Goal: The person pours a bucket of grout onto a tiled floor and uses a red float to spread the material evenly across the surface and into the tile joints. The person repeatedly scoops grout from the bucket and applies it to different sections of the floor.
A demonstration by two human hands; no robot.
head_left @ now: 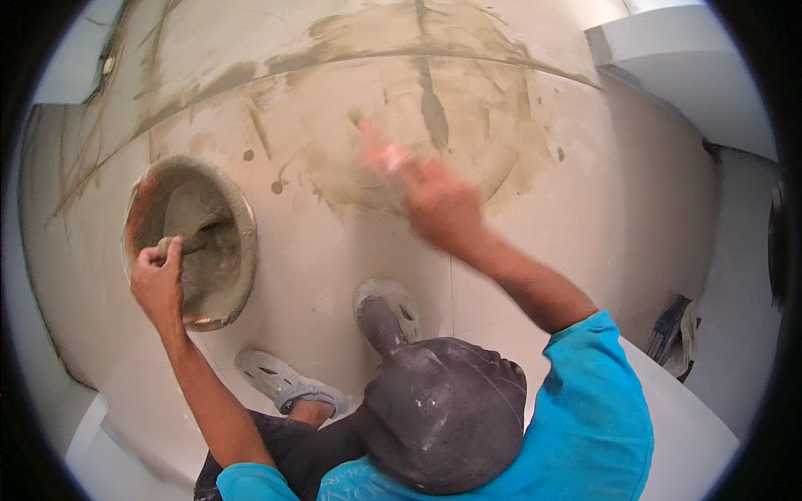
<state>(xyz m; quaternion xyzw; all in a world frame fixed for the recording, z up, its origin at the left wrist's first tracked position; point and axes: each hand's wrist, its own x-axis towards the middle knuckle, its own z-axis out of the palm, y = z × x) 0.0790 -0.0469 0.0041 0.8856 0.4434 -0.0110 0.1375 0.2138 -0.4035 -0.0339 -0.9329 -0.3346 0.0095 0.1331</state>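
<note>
My left hand (157, 280) is closed around the handle of a tool (188, 244) that sticks into a round pan (242, 250) of grey wet mortar on the pale tiled floor (601, 209). My right hand (439, 204) is stretched forward and blurred by motion. It grips a small pinkish object (386, 155), too blurred to identify, pressed against a grey smeared patch of mortar (434, 108) on the tiles.
I squat with my dark-trousered knee (443, 409) low in the middle and grey sandals (284, 380) (393, 301) on the floor. Grey mortar lines run along the tile joints at the top. A white ledge (685, 75) rises at upper right; a dark object (672, 334) lies at right.
</note>
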